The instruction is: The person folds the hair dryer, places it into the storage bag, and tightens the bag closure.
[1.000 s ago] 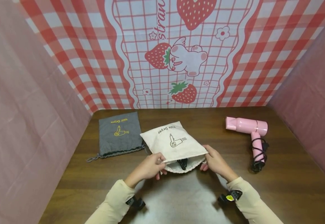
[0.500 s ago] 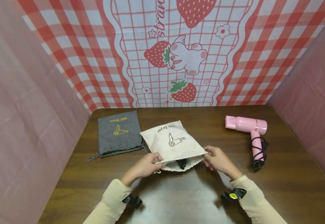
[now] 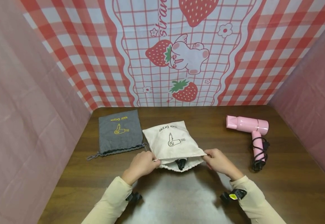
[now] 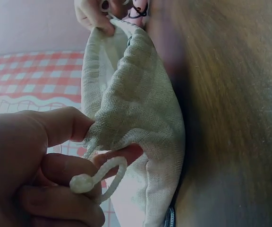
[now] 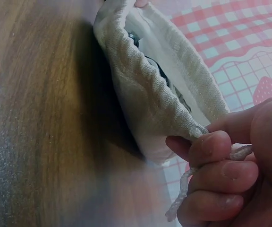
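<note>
A cream drawstring bag printed "Hair Dryer" lies mid-table, its gathered mouth gaping toward me. Inside the mouth shows a black plug end with cord; the rest of that item is hidden in the cloth. My left hand pinches the left corner of the mouth between thumb and fingers, a knotted white drawstring looping over them in the left wrist view. At the opposite corner my right hand pinches the rim, and a white cord end hangs from its curled fingers in the right wrist view.
A grey drawstring bag with yellow print lies flat to the left, close beside the cream one. On the right rests a pink hair dryer, black cord wound round its handle. Checked cloth backs the wooden table; pink cloth walls both sides.
My left hand has shifted its hold on the bag's left corner and now pinches it. The right hand has moved slightly outward, and the bag's mouth is stretched flatter and narrower.
</note>
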Demonstrator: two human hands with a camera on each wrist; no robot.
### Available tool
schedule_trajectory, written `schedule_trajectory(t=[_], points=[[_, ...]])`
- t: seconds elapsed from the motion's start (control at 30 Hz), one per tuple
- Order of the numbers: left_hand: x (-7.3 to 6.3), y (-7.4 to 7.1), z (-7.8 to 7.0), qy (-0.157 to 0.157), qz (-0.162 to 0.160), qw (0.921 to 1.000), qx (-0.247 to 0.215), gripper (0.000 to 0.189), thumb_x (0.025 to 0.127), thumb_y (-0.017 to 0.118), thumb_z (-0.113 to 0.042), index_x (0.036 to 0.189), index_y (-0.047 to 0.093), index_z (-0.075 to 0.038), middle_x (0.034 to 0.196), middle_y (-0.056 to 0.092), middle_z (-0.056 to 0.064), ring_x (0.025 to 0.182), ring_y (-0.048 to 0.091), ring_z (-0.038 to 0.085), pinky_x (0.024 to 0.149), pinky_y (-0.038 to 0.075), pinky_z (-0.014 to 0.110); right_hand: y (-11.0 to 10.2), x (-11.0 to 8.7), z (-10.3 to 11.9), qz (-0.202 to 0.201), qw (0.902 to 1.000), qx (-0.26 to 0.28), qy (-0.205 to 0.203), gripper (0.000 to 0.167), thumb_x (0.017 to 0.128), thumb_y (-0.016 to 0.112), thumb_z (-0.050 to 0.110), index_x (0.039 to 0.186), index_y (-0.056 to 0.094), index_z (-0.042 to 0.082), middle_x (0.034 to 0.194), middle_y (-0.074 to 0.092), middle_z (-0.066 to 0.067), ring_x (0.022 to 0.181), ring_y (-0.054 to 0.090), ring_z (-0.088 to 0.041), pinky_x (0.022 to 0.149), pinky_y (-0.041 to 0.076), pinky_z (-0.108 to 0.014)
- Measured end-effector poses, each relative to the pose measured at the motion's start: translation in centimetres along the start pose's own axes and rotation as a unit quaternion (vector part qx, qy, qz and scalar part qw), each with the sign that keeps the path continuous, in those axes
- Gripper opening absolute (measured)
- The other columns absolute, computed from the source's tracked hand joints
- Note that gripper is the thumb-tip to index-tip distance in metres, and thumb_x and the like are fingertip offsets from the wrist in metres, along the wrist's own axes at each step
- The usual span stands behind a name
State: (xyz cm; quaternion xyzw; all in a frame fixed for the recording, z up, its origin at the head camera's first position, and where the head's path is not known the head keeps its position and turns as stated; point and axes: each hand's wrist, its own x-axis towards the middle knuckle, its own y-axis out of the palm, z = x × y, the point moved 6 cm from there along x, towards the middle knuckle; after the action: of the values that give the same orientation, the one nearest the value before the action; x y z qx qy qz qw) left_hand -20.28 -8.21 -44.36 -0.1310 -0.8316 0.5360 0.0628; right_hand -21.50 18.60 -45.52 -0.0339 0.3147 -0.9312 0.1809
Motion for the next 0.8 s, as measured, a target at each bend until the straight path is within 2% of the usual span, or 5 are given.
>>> schedule_trajectory(t=[0.13,0.43,0.63,0.8], points=[[0.1,-0.4,-0.1,-0.022,-0.014,0.9996,0.012,0.040,0.082,0.061,-0.032,0.049,0.043,-0.021,0.056,0.048,-0.001,0.052,0.046,0.018,0.048,0.034,0.032,-0.2,-0.2,0.4,-0.006,1.0000,0.000,-0.001,0.018,0.091,0.052,0.003,0.075,0.058,-0.003,0.049,0.041,0.007,0.039,0.037,0.000,0.041,0.030,-0.020],[0.1,-0.7,0.1,-0.027,-0.053,0.9982,0.009,0.033,0.086,0.059,-0.032,0.055,0.053,-0.020,0.061,0.057,0.001,0.056,0.054,0.023,0.047,0.036,0.034,-0.3,-0.8,1.8,-0.011,0.9988,-0.038,-0.029,0.018,0.090,0.054,0.002,0.072,0.057,-0.001,0.049,0.038,0.011,0.041,0.034,0.003,0.042,0.028,-0.018],[0.3,-0.3,0.3,-0.025,-0.051,0.9984,0.008,0.034,0.089,0.058,-0.031,0.058,0.054,-0.019,0.063,0.060,0.002,0.060,0.059,0.025,0.050,0.039,0.036,-0.3,-0.9,2.1,-0.016,0.9967,-0.071,-0.037,0.017,0.088,0.057,0.005,0.072,0.062,0.005,0.052,0.038,0.012,0.045,0.034,0.001,0.045,0.029,-0.019],[0.5,-0.2,0.3,-0.021,-0.044,0.9988,0.006,0.032,0.091,0.059,-0.031,0.061,0.057,-0.019,0.065,0.062,0.002,0.063,0.061,0.027,0.053,0.041,0.037,-0.3,-1.0,2.1,-0.009,0.9964,-0.079,-0.029,0.018,0.088,0.058,0.006,0.071,0.063,0.009,0.053,0.037,0.011,0.046,0.033,0.000,0.046,0.028,-0.019]])
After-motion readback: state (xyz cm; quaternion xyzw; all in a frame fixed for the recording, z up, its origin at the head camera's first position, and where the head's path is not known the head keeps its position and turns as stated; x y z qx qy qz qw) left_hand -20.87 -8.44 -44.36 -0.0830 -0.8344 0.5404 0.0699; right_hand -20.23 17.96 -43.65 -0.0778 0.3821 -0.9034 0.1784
